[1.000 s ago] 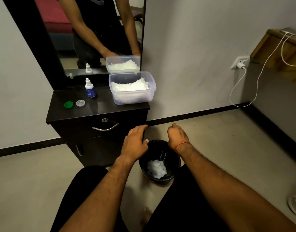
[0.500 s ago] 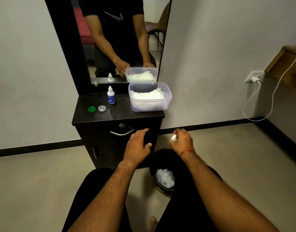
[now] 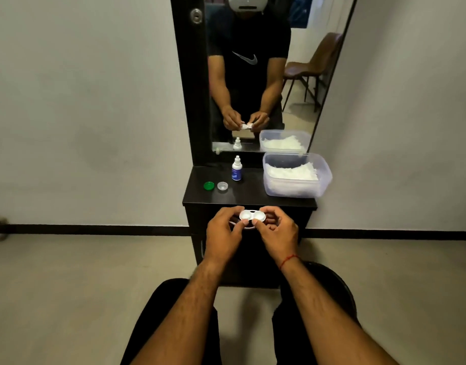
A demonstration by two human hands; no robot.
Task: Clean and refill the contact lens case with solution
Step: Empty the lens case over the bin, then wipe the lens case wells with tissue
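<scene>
Plain pale walls and a beige floor (image 3: pixel 68 285) are seen all round, with a narrow dark cabinet (image 3: pixel 247 272) set against the wall straight ahead.

Starting in the middle: the contact lens case (image 3: pixel 252 216) is held up in the air in front of the cabinet. It sits just under the front edge of the tabletop (image 3: pixel 247 198) in the picture and isn't touching it. It's pinched from both ends. The left hand (image 3: pixel 222 233) has its thumb laid on the near rim of the left well with the fingers curled round behind, and the right well is gripped the same way by the right hand (image 3: pixel 276 234). Both wells are uncapped and turned up toward the camera. The case is white all over, and whether any liquid is inside can't be told. A red thread (image 3: pixel 288 260) is worn on the right wrist.

Further out, a green cap (image 3: pixel 208 185) and a clear cap (image 3: pixel 222 185) are laid side by side on the left of the tabletop, close together but apart. The solution bottle (image 3: pixel 237 168) is stood upright just behind and to the right of them, with a white top and a blue label. The right side is taken up by a clear plastic tub (image 3: pixel 297 191) with its lid off, poking out a bit past the right edge, and white tissue (image 3: pixel 292 173) is piled inside.

Behind all that a tall mirror (image 3: pixel 253 83) is fixed in a black frame. The hands, case, bottle and tub are reflected in it, plus a brown chair (image 3: pixel 316 61).
</scene>
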